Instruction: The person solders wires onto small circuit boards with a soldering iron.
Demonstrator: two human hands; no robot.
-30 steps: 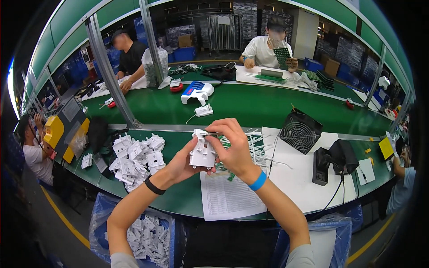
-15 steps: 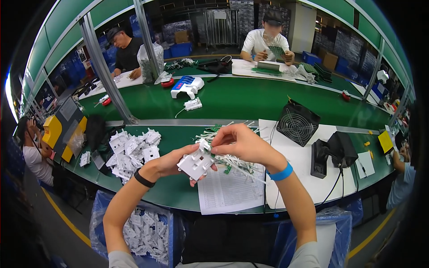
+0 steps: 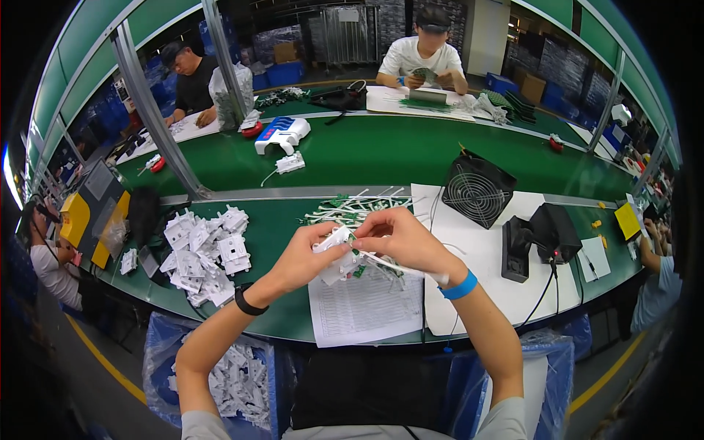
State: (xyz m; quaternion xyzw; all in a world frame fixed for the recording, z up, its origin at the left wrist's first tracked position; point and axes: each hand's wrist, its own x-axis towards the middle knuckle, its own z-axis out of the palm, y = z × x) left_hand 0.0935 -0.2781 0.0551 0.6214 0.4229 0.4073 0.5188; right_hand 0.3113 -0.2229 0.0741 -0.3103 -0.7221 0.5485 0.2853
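My left hand (image 3: 308, 258) grips a white plastic housing (image 3: 334, 271) over the middle of the bench, thumb across its top. My right hand (image 3: 400, 238) pinches a small green circuit board (image 3: 353, 240) against the housing's right edge. A white cable (image 3: 412, 270) trails from there under the right hand toward the wrist. Whether the board sits inside the housing is hidden by my fingers. Behind and below the hands lies a heap of green boards with white cables (image 3: 352, 208), partly over a printed paper sheet (image 3: 359, 315).
White housings (image 3: 202, 249) are piled on the left, with more in a lined blue bin (image 3: 242, 381) below. To the right stand a black fan (image 3: 478, 192) and a black device (image 3: 555, 233) with cords. Two people work beyond the green belt (image 3: 381, 158).
The housing has turned in my left hand, whose thumb now presses over it. My right hand has come closer, and a white cable now sticks out beneath it. The whole view has shifted slightly.
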